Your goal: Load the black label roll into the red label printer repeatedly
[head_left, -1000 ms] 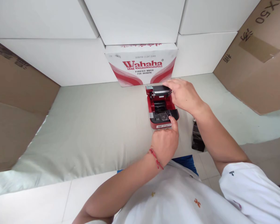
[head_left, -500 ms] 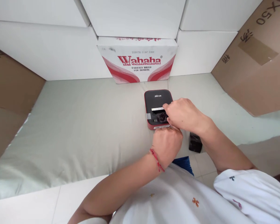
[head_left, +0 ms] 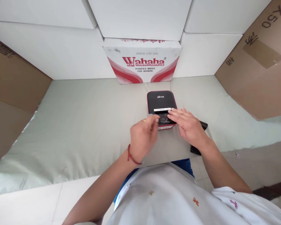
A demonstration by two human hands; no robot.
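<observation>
Because the black-topped printer [head_left: 161,101] lies flat on the counter [head_left: 96,109], the right hand [head_left: 189,125] rests extended fingers on its right side, probably steadying it; the left hand [head_left: 144,136] pinches tight at its near left corner, around what I cannot tell.

The white box [head_left: 142,76] reads "Wahaha®" and "PURIFIED WATER FOR DRINKING". "X50" stands on the right-hand carton [head_left: 257,84]; the black machine's [head_left: 161,103] lettering is too small to read.
</observation>
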